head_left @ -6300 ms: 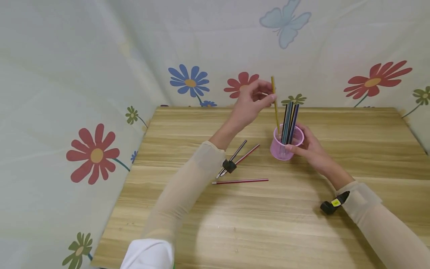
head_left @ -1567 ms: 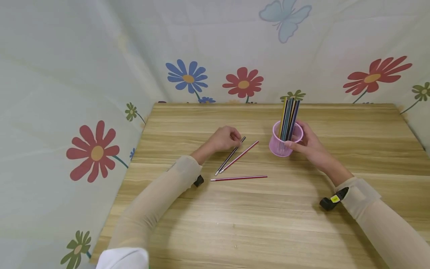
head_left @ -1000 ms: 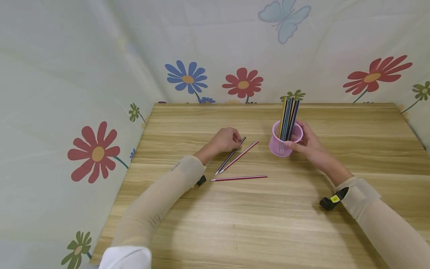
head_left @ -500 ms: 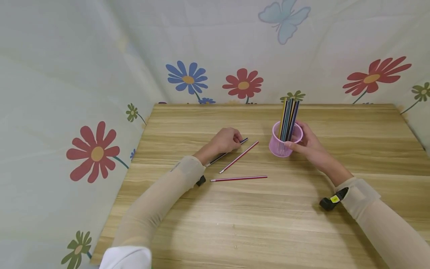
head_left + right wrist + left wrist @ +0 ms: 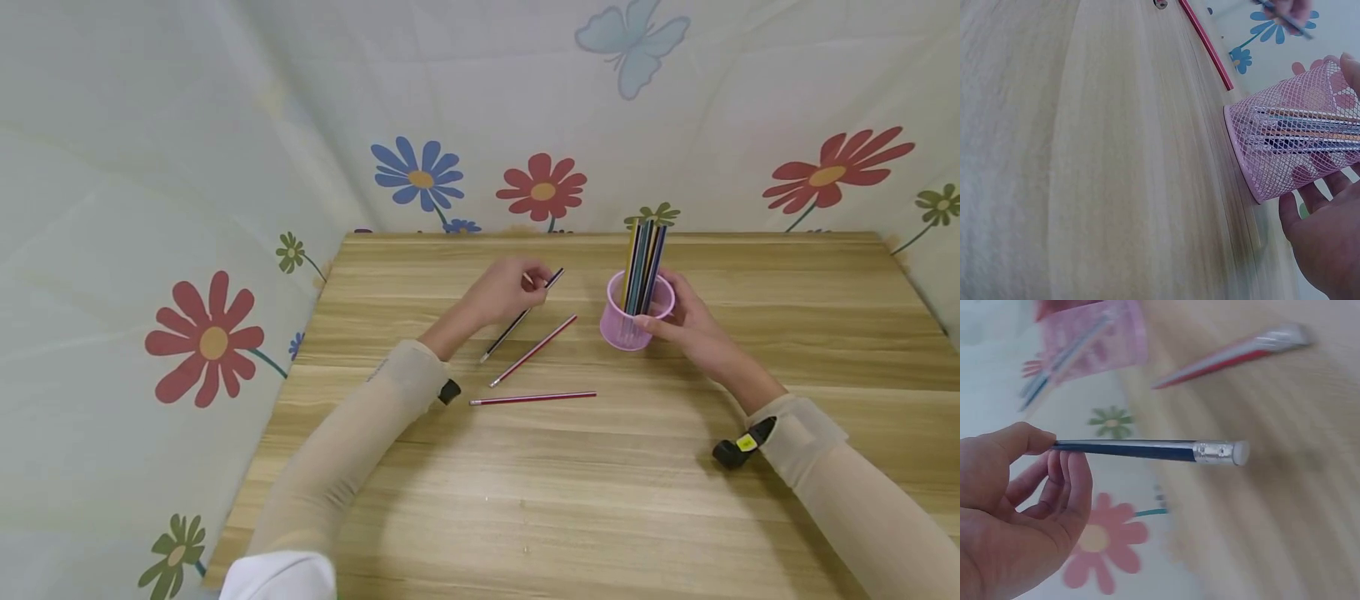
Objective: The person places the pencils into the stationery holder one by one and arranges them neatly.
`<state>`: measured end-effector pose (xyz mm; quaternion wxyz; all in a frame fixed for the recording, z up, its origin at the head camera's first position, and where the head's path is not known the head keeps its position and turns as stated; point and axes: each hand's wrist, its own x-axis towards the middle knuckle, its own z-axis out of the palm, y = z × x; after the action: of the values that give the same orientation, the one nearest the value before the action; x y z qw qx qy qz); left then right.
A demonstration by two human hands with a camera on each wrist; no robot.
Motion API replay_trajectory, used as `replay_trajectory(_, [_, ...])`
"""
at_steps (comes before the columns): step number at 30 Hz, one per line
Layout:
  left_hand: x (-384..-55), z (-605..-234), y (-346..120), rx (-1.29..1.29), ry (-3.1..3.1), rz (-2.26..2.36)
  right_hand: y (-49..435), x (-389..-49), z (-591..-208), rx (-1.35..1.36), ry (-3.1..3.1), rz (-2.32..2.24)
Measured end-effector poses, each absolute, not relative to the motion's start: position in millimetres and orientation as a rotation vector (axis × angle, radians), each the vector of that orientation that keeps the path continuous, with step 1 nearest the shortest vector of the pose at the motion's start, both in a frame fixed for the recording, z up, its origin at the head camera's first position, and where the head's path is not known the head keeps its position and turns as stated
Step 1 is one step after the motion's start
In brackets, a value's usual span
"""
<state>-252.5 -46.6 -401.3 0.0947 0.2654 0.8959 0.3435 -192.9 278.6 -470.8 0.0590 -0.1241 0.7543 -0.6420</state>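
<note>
My left hand [image 5: 504, 292] pinches a dark striped pencil [image 5: 1141, 450] between thumb and fingers, lifted off the table. Its white eraser end in a silver ferrule points back toward the wrist camera. My right hand [image 5: 697, 329] grips the pink mesh pencil cup [image 5: 624, 329] round its right side. Several pencils [image 5: 642, 262], yellow, dark, teal and blue, stand upright in that cup. Through the mesh in the right wrist view, their lower ends [image 5: 1297, 134] show. Two red striped pencils lie on the table: a slanted one [image 5: 534, 350] and a level one [image 5: 534, 398] nearer the front.
The wooden table [image 5: 570, 492] reaches back to a pale cloth wall [image 5: 465, 75] printed with flowers and a butterfly. Another stretch of cloth runs along the table's left edge. Each wrist wears a small black camera; the right one [image 5: 735, 450] hangs close over the tabletop.
The yellow pencil went from my left hand into the cup. Then my left hand took the dark pencil from beside the slanted red one and raised it. My right hand stayed on the cup.
</note>
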Motion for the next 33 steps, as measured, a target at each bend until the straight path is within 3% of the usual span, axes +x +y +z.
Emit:
replay_trajectory(21, [-240, -305, -10, 1.137, 2.345, 1.714, 279, -193, -472, -0.379, 2.314, -1.942])
replay_trajectory(33, [-239, -302, 21, 1.043, 2.182, 2.032, 278, -189, -470, -0.383, 2.289, -1.921])
